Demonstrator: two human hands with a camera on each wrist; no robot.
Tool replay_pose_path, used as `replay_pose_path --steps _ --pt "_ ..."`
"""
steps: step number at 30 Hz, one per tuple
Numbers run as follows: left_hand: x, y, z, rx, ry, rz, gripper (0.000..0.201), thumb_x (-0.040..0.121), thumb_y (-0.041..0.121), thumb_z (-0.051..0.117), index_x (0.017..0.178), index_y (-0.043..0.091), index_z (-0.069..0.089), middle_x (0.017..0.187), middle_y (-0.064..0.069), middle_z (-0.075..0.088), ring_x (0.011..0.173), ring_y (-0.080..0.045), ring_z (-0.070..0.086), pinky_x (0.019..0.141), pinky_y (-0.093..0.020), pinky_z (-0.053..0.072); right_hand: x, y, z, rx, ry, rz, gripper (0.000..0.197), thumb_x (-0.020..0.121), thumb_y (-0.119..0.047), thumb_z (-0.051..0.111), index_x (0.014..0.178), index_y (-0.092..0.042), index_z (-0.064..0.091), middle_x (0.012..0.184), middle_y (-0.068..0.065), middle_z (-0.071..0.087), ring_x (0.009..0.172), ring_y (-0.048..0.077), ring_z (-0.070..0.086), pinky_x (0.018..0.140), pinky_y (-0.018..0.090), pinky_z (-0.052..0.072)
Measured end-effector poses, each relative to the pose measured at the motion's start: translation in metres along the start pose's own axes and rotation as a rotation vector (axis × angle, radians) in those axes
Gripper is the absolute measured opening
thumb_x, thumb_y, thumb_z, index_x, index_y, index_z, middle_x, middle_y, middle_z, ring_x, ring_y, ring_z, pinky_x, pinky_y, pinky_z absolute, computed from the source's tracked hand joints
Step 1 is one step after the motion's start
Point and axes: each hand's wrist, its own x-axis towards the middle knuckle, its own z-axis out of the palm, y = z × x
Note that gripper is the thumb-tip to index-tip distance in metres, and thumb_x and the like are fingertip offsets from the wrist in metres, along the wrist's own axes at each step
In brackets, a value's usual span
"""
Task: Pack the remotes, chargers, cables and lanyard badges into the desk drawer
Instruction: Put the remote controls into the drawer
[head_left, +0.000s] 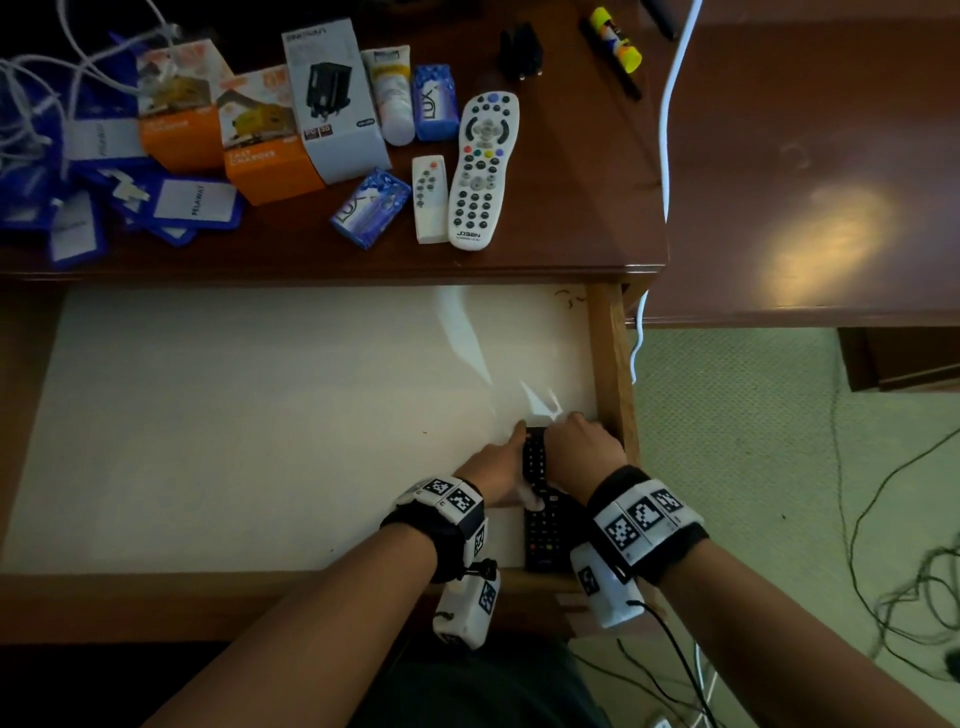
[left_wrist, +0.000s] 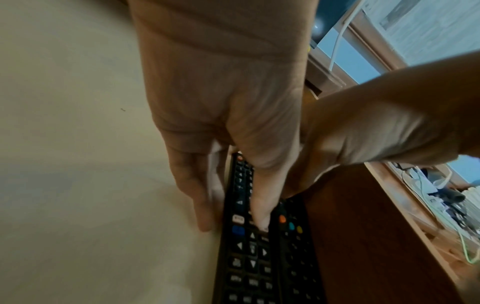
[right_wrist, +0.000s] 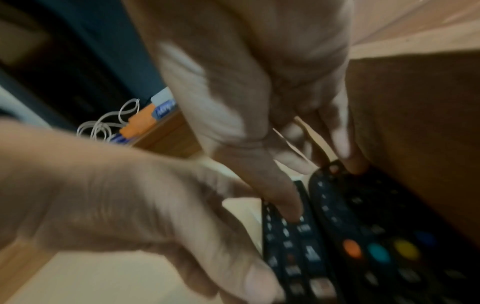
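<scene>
Two black remotes lie side by side in the front right corner of the open drawer (head_left: 611, 364), the left remote (head_left: 535, 457) (left_wrist: 249, 257) (right_wrist: 293, 246) against the right remote (head_left: 563, 525) (left_wrist: 296, 246) (right_wrist: 376, 226). My left hand (head_left: 511, 457) (left_wrist: 233, 224) has straight fingers along the left remote's outer edge and its thumb on the buttons. My right hand (head_left: 582, 441) (right_wrist: 318, 181) touches the right remote's far end by the drawer wall, thumb on the left remote. On the desk lie two white remotes (head_left: 480, 171), charger boxes (head_left: 270, 135), blue lanyard badges (head_left: 192, 202) and white cables (head_left: 31, 104).
A black plug (head_left: 522, 52), two blue soap bars (head_left: 370, 208), a tube (head_left: 392, 93), a glue stick (head_left: 615, 39) and a pen sit on the desk top. A white cable (head_left: 670, 104) hangs over the desk's right edge. The drawer's white liner (head_left: 260, 415) is bare to the left.
</scene>
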Motion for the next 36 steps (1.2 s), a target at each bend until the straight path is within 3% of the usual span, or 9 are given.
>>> replay_pose_path --steps 4,8,13,16,20,25,29,32,36 --pt "-0.005 -0.005 -0.025 -0.133 0.205 -0.061 0.113 0.075 0.038 0.074 0.152 0.022 -0.007 0.122 -0.013 0.063 0.108 -0.029 0.060 0.092 -0.040 0.050 0.001 0.002 -0.033 0.188 0.151 -0.004 0.018 0.086 -0.011 0.051 0.100 -0.003 0.057 0.108 0.016 0.056 0.099 0.034 0.058 0.079 0.037 0.049" --pt "-0.022 0.001 -0.083 -0.362 0.683 0.064 0.067 0.082 0.026 0.068 0.141 0.020 0.036 0.092 0.006 0.065 0.095 -0.019 0.064 0.084 -0.030 0.050 0.014 -0.001 -0.078 0.370 0.438 -0.045 0.030 0.086 -0.023 0.061 0.109 -0.004 0.061 0.109 0.014 0.060 0.098 0.033 0.058 0.079 0.035 0.048" --pt "-0.035 0.013 -0.154 -0.238 1.138 0.276 0.045 0.080 0.010 0.064 0.123 0.018 0.054 0.122 -0.002 0.050 0.106 -0.018 0.055 0.089 -0.031 0.047 0.046 -0.020 -0.129 0.473 0.794 -0.232 0.044 0.086 -0.025 0.062 0.125 -0.008 0.053 0.130 0.014 0.046 0.116 0.036 0.043 0.095 0.043 0.040" --pt "-0.030 0.018 -0.183 0.045 1.100 0.264 0.059 0.081 0.009 0.059 0.138 0.016 0.042 0.148 -0.004 0.033 0.136 -0.026 0.031 0.108 -0.039 0.034 0.069 -0.035 -0.146 0.444 0.800 -0.271 0.054 0.090 -0.031 0.055 0.141 -0.020 0.040 0.153 0.006 0.027 0.134 0.034 0.028 0.101 0.047 0.035" --pt "-0.023 0.021 -0.196 0.238 0.873 0.131 0.074 0.087 0.013 0.053 0.151 0.019 0.016 0.160 0.000 0.010 0.144 -0.026 0.012 0.115 -0.047 0.021 0.088 -0.046 -0.146 0.397 0.696 -0.224 0.052 0.094 -0.035 0.046 0.144 -0.032 0.032 0.159 -0.003 0.011 0.142 0.034 0.010 0.108 0.053 0.025" --pt "-0.017 0.015 -0.192 0.241 0.898 0.159 0.065 0.090 0.019 0.054 0.148 0.016 0.026 0.156 -0.004 0.020 0.142 -0.027 0.019 0.112 -0.045 0.028 0.085 -0.044 -0.127 0.494 0.902 -0.174 0.042 0.087 -0.037 0.055 0.127 -0.024 0.052 0.149 0.003 0.035 0.137 0.031 0.029 0.099 0.051 0.035" --pt "-0.017 0.017 -0.181 0.167 1.096 0.236 0.047 0.086 0.030 0.064 0.127 0.009 0.053 0.128 -0.013 0.046 0.120 -0.032 0.044 0.092 -0.043 0.045 0.081 -0.039 -0.122 0.578 1.051 -0.157 0.034 0.079 -0.033 0.068 0.100 -0.011 0.056 0.126 0.012 0.048 0.108 0.034 0.050 0.078 0.045 0.048" --pt "-0.017 0.021 -0.176 0.120 1.185 0.226 0.037 0.083 0.029 0.069 0.112 0.008 0.059 0.115 -0.014 0.048 0.108 -0.032 0.048 0.083 -0.039 0.046 0.079 -0.037 -0.120 0.573 1.078 -0.121 0.029 0.080 -0.028 0.070 0.093 -0.008 0.053 0.119 0.014 0.046 0.098 0.031 0.049 0.071 0.044 0.049" --pt "-0.020 0.024 -0.175 0.053 1.143 0.196 0.035 0.082 0.019 0.069 0.113 0.011 0.054 0.118 -0.012 0.044 0.110 -0.030 0.046 0.085 -0.033 0.042 0.072 -0.035 -0.118 0.551 1.036 -0.104 0.028 0.080 -0.019 0.069 0.097 -0.006 0.051 0.123 0.017 0.044 0.102 0.033 0.045 0.077 0.046 0.049"
